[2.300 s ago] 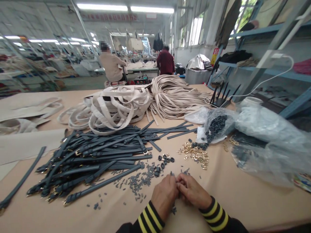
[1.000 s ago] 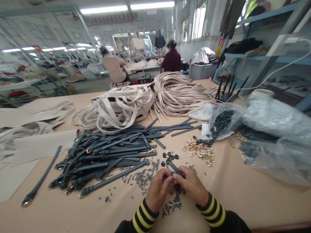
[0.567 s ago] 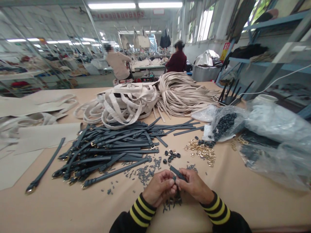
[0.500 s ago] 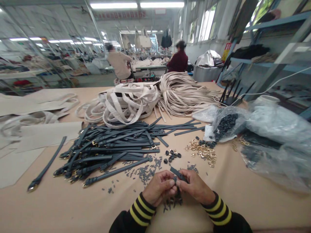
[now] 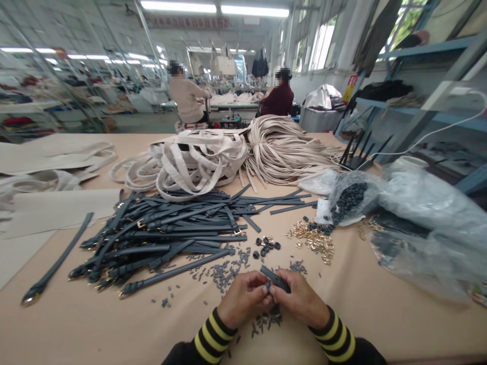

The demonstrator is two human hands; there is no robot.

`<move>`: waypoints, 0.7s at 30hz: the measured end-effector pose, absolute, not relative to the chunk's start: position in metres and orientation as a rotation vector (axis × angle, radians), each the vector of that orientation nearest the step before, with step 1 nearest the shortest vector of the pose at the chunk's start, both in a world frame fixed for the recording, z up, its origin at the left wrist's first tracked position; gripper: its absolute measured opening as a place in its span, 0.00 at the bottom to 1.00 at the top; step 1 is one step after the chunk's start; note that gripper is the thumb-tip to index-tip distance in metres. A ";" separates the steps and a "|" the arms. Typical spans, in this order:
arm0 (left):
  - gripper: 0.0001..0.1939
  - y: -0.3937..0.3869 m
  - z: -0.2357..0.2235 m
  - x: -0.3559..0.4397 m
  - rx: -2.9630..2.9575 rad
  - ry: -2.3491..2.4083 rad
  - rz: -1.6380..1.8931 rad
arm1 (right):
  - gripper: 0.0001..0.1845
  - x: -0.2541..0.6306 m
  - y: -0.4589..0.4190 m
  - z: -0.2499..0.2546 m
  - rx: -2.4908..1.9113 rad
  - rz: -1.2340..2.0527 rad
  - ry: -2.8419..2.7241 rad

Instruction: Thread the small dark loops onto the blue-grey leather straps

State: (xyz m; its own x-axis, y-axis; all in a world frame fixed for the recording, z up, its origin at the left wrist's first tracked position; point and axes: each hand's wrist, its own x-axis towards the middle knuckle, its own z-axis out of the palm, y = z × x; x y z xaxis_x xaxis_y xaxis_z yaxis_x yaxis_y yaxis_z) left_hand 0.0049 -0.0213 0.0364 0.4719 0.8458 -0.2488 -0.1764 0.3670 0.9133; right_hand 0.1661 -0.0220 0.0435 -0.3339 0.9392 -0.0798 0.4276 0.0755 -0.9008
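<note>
My left hand and my right hand meet at the near edge of the tan table, fingers pinched together. Between them is a short dark grey strap piece; its end sticks out up and to the left, and my right hand grips it. My left fingertips pinch at its lower end, on something too small to name. Small grey bits lie under my hands. A pile of dark grey straps lies to the left, beyond them.
Gold buckles and dark rings lie ahead of my hands. Plastic bags crowd the right side. Cream straps and cords are heaped farther back. Two people sit at tables beyond.
My hands have drawn slightly nearer to me and lower on the table, still pinched on the short strap. The view has shifted a little; nothing else on the table moved.
</note>
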 end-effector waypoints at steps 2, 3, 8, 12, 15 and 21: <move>0.13 -0.021 0.035 0.005 0.956 0.846 0.780 | 0.04 0.164 -0.023 0.044 -1.357 1.190 -1.808; 0.13 -0.022 0.034 0.006 0.929 0.854 0.789 | 0.04 0.163 -0.023 0.044 -1.357 1.170 -1.812; 0.10 -0.024 0.031 0.009 0.884 0.949 0.823 | 0.04 0.158 -0.024 0.040 -1.403 1.157 -1.798; 0.07 -0.026 0.028 0.011 0.942 0.971 0.842 | 0.05 0.158 -0.025 0.038 -1.397 1.221 -1.725; 0.07 -0.027 0.025 0.012 0.893 0.934 0.835 | 0.04 0.160 -0.026 0.038 -1.252 1.413 -1.642; 0.10 -0.031 0.023 0.018 0.958 1.045 0.802 | 0.09 0.165 -0.025 0.031 -1.090 1.603 -1.526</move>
State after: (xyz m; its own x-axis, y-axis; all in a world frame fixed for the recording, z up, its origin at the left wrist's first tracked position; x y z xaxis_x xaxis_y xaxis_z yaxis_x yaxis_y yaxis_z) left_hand 0.0184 -0.0311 0.0233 0.3080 0.8908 -0.3341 -0.0925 0.3775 0.9214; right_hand 0.1648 -0.0254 0.0314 -0.4333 0.8926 -0.1247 0.0808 -0.0993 -0.9918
